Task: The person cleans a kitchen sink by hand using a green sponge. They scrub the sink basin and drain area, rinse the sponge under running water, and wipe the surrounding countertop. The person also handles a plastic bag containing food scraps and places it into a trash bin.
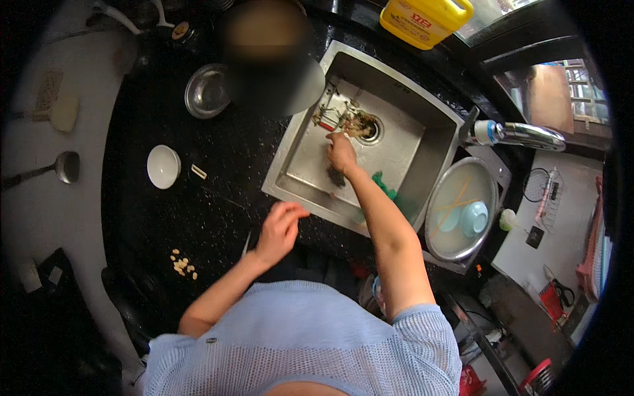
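Note:
My right hand (342, 152) reaches down into a stainless steel sink (411, 198). Its fingertips are beside wet food scraps (359, 123) heaped at the drain (372, 132); whether they pinch anything is hidden. A small red-and-white piece (327, 124) lies just beyond the fingers. Below that hand is a dark patch (336, 175), perhaps a scouring pad or shadow. Green crumpled material (384, 185) rests on the sink floor, right of my forearm. My left hand (280, 232), slightly blurred, hovers by the sink's front-left corner, fingers loosely bent, with nothing visible in it.
On the black counter are a white bowl (164, 167), peeled cloves or nuts (182, 265) and a metal bowl (205, 91). Right of the sink, a basin (432, 218) holds bowls and chopsticks in cloudy water. A faucet (530, 134) and yellow detergent jug (421, 22) stand behind.

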{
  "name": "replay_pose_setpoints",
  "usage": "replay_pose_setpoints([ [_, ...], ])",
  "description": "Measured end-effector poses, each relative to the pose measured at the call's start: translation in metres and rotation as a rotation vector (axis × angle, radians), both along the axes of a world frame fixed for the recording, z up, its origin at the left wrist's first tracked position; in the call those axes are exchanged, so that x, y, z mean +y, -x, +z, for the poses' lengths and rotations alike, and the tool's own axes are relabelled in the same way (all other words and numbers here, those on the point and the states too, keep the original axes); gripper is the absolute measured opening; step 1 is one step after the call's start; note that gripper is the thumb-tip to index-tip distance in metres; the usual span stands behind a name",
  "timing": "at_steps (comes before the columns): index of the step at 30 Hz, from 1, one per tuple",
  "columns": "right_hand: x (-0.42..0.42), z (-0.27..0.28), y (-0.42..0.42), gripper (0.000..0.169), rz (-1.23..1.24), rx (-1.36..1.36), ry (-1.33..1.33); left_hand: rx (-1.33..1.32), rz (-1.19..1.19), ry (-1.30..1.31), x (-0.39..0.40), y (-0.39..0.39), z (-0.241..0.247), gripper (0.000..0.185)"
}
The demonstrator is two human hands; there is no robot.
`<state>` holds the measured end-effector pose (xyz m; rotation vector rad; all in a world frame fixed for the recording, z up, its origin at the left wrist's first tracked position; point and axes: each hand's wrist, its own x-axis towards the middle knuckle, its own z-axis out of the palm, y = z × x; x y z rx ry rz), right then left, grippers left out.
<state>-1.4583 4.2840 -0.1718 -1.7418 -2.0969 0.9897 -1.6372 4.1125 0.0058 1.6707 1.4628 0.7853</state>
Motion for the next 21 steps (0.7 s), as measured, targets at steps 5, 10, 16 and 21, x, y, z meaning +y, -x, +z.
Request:
replay_pose_setpoints([
  [5,0.027,-0.015,0.05,0.028,-0.168,-0.237,0.082,0.017,0.041,0.083,-0.032,0.02,-0.003,0.024],
  [10,0.039,-0.023,0.025,0.017,-0.155,-0.336,-0.13,0.081,0.118,0.033,-0.028,0.038,0.001,0.026],
  [16,0.019,0.109,-0.031,0.027,-0.065,-0.103,-0.336,-0.032,0.145,-0.051,-0.009,0.04,-0.002,0.025],
  [21,-0.037,0.16,-0.085,0.027,-0.315,-0.121,-0.304,-0.12,0.023,-0.135,0.014,0.03,0.002,0.021],
])
